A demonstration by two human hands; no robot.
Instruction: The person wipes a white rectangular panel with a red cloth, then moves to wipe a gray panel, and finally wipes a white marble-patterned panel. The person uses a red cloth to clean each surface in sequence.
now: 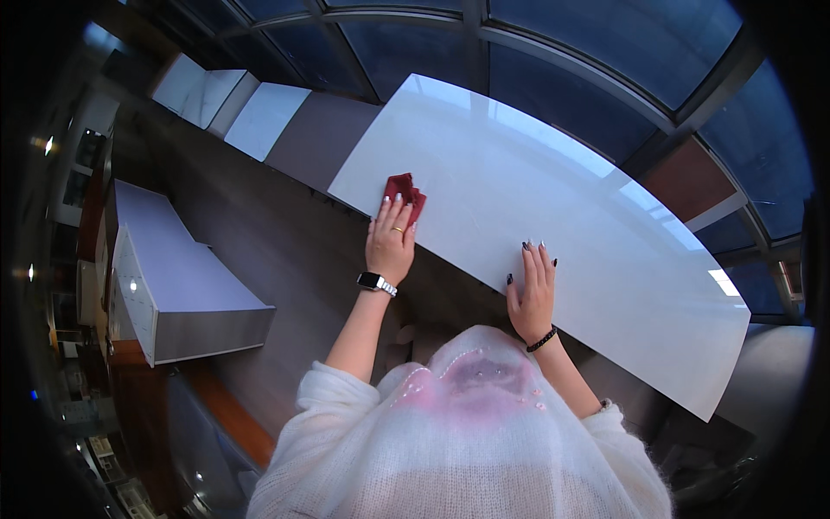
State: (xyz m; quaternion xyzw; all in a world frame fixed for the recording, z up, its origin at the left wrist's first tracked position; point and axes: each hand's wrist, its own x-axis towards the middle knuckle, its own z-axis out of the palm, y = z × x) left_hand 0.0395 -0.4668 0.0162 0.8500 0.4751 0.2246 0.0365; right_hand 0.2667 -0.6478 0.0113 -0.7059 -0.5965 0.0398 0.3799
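A glossy white tabletop (493, 194) stretches in front of me. At its near left edge, my left hand (391, 243) presses a folded dark red cloth (401, 186) against the surface, fingers spread over it. Part of the cloth is hidden under the fingers. On that wrist sits a watch (371, 281) with a metal band. My right hand (534, 295) rests palm down on the table's near edge with nothing in it, its thumb apart from the fingers. A dark beaded bracelet (542, 340) circles the right wrist.
Tall framed windows (402, 52) run behind the table. Several white and grey cabinet tops (268, 120) line up at the back left. A white-topped unit (188, 272) stands to my left across the grey floor (259, 240). Another pale surface (768, 370) lies beyond the table's right end.
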